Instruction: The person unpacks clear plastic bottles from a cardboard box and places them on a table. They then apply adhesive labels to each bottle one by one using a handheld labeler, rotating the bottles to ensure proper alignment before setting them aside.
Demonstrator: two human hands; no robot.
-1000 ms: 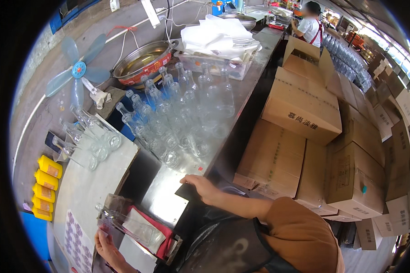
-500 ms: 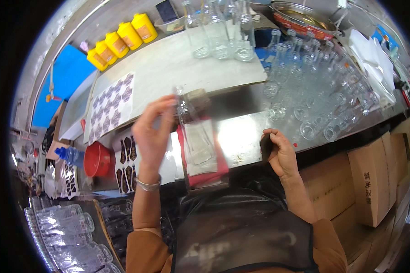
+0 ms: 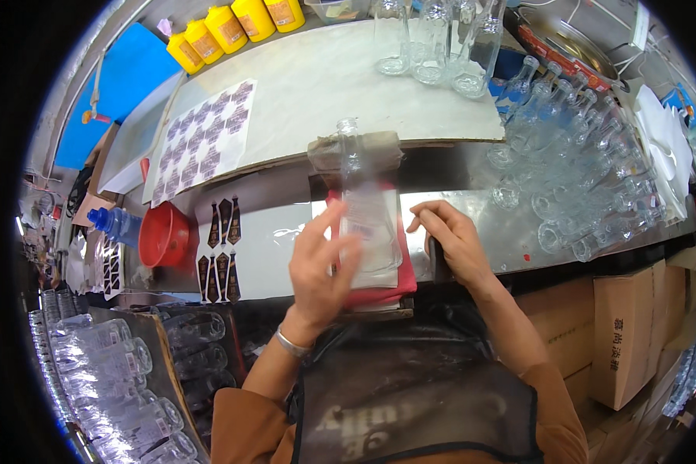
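A clear glass bottle [image 3: 354,166] lies in front of me, its neck on a wrapped block [image 3: 388,149] and its body over a pale pad and a red cloth [image 3: 407,267]. Something faint and printed shows on its body, too blurred to make out. My left hand [image 3: 317,271] is beside the lower body, blurred, fingers apart with nothing visible in them. Just right of the bottle, my right hand [image 3: 458,246] grips a thin dark flat piece [image 3: 438,261] below its curled fingers.
Many clear bottles [image 3: 564,185] crowd the table's right side; taller ones [image 3: 429,46] stand at the back. A sheet of purple labels [image 3: 205,139], dark tie-shaped labels [image 3: 223,251] and a red bowl [image 3: 165,236] lie left. Boxes [image 3: 634,332] stand lower right; more bottles [image 3: 116,371] lower left.
My left hand has come down from the bottle's neck to beside its lower body. The right hand keeps the dark piece, now turned more edge-on. The whole view has shifted slightly.
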